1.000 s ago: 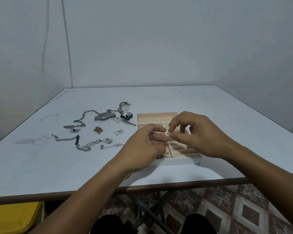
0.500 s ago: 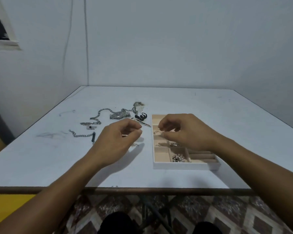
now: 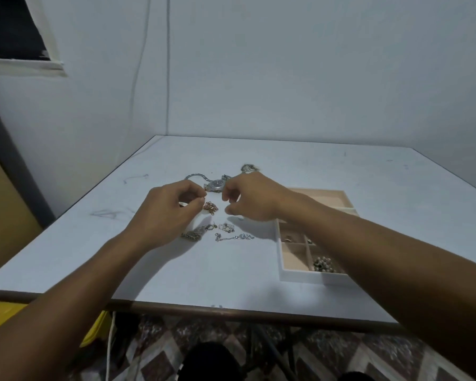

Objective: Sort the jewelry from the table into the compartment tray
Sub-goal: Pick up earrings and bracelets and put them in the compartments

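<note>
On the white table [image 3: 313, 166], frame centre, I'd pinch the limp, light gold chain [image 3: 210, 207] mid-bunch; left hand [image 3: 171, 215] and right hand [image 3: 252, 198] curl, grip untellable.

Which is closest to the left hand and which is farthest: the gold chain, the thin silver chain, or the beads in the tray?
1. Gold chain: right beside the fingertips of the left hand.
2. Thin silver chain: a little to the right, nearer the person.
3. Beads: far to the right, in a near compartment of the tray.
</note>
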### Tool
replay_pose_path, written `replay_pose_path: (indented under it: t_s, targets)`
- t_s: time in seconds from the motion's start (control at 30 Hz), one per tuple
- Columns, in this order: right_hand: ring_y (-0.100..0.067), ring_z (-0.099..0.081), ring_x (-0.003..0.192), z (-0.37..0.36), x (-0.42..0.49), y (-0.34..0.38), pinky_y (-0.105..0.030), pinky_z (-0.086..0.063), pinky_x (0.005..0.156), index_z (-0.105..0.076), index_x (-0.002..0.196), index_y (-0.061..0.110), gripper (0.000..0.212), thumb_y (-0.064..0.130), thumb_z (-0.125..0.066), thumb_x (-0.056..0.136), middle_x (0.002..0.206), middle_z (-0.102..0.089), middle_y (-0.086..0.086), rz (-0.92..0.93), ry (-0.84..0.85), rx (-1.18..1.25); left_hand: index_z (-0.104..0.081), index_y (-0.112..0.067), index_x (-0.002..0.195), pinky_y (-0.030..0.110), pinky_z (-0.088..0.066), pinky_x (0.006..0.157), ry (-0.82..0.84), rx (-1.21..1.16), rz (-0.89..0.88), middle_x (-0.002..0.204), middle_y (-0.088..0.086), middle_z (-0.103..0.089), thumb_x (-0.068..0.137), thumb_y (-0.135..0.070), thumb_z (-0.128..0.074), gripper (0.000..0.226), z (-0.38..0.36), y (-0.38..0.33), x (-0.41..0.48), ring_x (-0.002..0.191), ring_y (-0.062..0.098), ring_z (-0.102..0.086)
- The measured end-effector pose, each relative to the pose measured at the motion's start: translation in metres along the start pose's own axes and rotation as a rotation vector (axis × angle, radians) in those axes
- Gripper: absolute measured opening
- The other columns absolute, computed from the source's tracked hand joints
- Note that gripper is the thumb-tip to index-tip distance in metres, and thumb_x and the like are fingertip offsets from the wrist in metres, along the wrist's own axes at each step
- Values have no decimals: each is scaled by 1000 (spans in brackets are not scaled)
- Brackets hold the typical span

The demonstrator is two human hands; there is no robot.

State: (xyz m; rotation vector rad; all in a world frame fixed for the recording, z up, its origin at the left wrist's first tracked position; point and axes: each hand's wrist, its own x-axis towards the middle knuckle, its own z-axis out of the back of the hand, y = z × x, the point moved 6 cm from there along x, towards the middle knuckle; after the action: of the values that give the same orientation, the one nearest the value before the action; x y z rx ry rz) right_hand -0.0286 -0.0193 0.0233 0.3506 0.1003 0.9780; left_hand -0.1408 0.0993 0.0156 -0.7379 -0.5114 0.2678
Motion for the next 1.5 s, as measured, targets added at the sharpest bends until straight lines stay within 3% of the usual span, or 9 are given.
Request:
replay_pose_path:
  t_s: [0.2,0.33,0.53,0.7,0.9,1.03,1.2,1.33,1.5]
  targets:
    - [-26,-65,91,-21,33,9,-39,-55,80,-61,97,29,14,32,-65,84,107,-63,-2,-45,41,-74,-67,-28,91,0,-39,71,5,45,1,88,-18,-68,89,-19,-61,11,4,10,11,82,-16,-58]
    - [-26,-64,92,-25,43,11,-39,-56,80,-64,102,27,19,21,-63,85,106,-63,-2,-55,72,-113,-67,-27,94,5,-41,75,11,42,9,92,-14,-69,88,-17,-60,13,3,14,17,85,-12,-59]
    - [-29,-67,80,-27,46,9,-41,-58,75,-59,70,22,15,12,-56,81,86,-71,-6,-55,92,-113,-68,-27,96,4,-39,72,4,40,34,94,-12,-70,89,-19,-60,13,0,17,26,91,1,-63]
    - [-25,-64,83,-26,45,2,-38,-55,75,-54,66,24,20,20,-56,86,84,-69,-2,-30,79,-83,-69,-27,93,9,-41,72,-12,-1,53,92,-14,-70,89,-21,-60,12,-8,19,32,90,3,-63]
    - [-21,-55,77,-8,44,-2,-32,-46,71,-56,73,21,15,16,-52,87,78,-61,2,-4,8,21,-69,-20,93,37,-53,90,-75,-409,212,92,-5,-73,94,-37,-52,24,-22,26,43,93,12,-68]
    - [-21,-52,77,4,42,1,-30,-40,64,-56,82,15,8,19,-54,88,82,-60,-1,26,-32,65,-64,-13,95,31,-54,81,-100,-694,335,95,9,-72,100,-36,-42,32,-33,20,51,88,22,-69]
    - [-18,-54,78,19,40,3,-26,-40,67,-57,80,19,6,18,-58,86,82,-61,2,35,-66,112,-59,-10,96,31,-54,73,-121,-887,465,84,7,-71,101,-40,-35,39,-46,18,53,72,21,-67]
    - [-15,-55,76,31,39,4,-21,-40,62,-62,86,15,8,21,-58,88,81,-60,7,40,-120,158,-59,-8,92,33,-42,61,-77,-952,479,71,7,-71,102,-42,-34,44,-58,9,50,69,24,-64]
    - [-9,-54,70,54,38,4,-17,-39,58,-62,85,16,3,18,-60,86,77,-60,9,36,-241,236,-60,-9,94,34,-50,73,-46,-930,487,86,10,-72,101,-46,-30,49,-65,3,48,78,23,-70]
